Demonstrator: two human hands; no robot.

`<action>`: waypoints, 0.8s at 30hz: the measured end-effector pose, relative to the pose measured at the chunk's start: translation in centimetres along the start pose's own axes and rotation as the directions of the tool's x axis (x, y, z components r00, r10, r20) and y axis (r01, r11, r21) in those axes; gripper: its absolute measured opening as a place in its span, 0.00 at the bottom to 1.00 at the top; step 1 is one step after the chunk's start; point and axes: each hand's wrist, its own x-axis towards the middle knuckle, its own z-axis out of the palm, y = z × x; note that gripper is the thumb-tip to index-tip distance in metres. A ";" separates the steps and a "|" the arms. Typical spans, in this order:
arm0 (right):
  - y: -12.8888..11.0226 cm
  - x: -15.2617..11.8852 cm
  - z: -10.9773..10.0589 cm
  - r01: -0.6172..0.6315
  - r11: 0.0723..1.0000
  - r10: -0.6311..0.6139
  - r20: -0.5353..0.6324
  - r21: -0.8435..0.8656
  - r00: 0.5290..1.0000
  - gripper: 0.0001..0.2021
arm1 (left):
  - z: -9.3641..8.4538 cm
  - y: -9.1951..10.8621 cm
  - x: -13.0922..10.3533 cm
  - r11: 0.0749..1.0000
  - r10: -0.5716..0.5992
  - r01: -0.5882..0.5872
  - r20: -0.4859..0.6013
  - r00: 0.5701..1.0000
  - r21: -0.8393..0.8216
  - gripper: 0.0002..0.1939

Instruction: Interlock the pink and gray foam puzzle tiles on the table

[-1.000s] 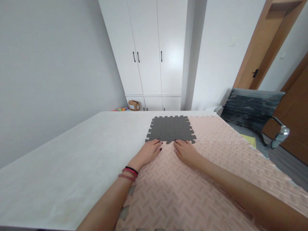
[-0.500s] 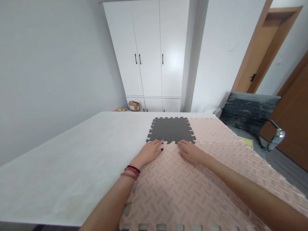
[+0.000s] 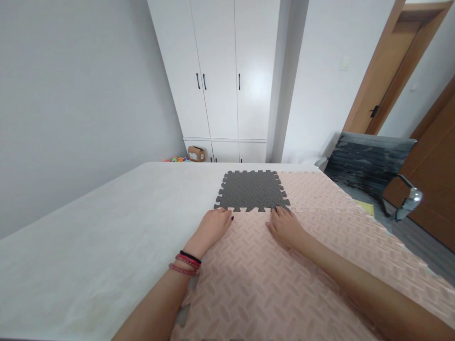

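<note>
A dark grey foam tile (image 3: 253, 190) with toothed edges lies flat near the far side of the table, its near edge against pink foam tiles (image 3: 249, 270). My left hand (image 3: 214, 226) rests palm down over the left part of that seam, fingertips at the grey tile's near left corner. On the right, my right hand (image 3: 285, 228) lies flat on the pink foam, fingertips touching the grey tile's near right corner. Both hands have their fingers stretched out and hold nothing.
The white tabletop (image 3: 106, 237) spreads to the left. A dark chair (image 3: 369, 163) stands beyond the right edge. Behind the table are a white wardrobe (image 3: 222, 71), a small cardboard box (image 3: 196, 154) and some colourful items (image 3: 176, 159). A wooden door is at the right.
My hands have moved apart along the seam, the left one leftward and the right one rightward. The view has tilted down slightly.
</note>
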 end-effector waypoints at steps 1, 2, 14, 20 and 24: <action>0.1 0.2 -0.1 0.000 1.000 0.000 0.017 0.010 1.000 0.25 | 0.0 -0.1 0.1 1.000 0.000 0.000 0.007 1.000 0.004 0.16; 0.1 0.4 -0.2 -0.001 1.000 0.000 0.038 0.025 0.999 0.25 | -0.1 -0.2 0.3 1.000 0.000 0.000 0.012 1.000 0.007 0.16; 1.8 0.3 -0.8 0.004 0.994 -0.012 0.077 0.110 0.997 0.24 | -0.4 0.3 0.1 1.000 -0.006 0.006 0.018 1.000 0.028 0.17; 7.6 4.8 -3.2 0.033 0.992 -0.049 0.128 0.119 0.991 0.19 | -0.2 0.2 -0.2 1.000 -0.012 0.012 -0.010 1.000 0.011 0.16; 11.3 7.0 -1.8 -0.008 0.998 0.001 0.115 0.060 0.993 0.25 | 0.0 -0.3 -0.1 1.000 -0.004 0.004 -0.019 1.000 0.001 0.16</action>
